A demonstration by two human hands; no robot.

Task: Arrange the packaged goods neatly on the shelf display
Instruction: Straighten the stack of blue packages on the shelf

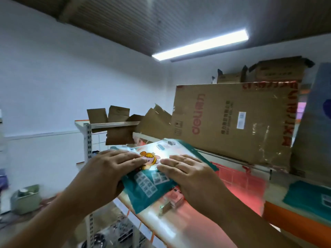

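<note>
Head view: left hand pinches teal packet, right hand flat atop; cardboard box behind.

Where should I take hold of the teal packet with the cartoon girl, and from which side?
Pinch the teal packet at its near-left corner, coming from the front: it is flat and thin, and that corner overhangs the shelf edge, leaving room for a thumb underneath.
</note>
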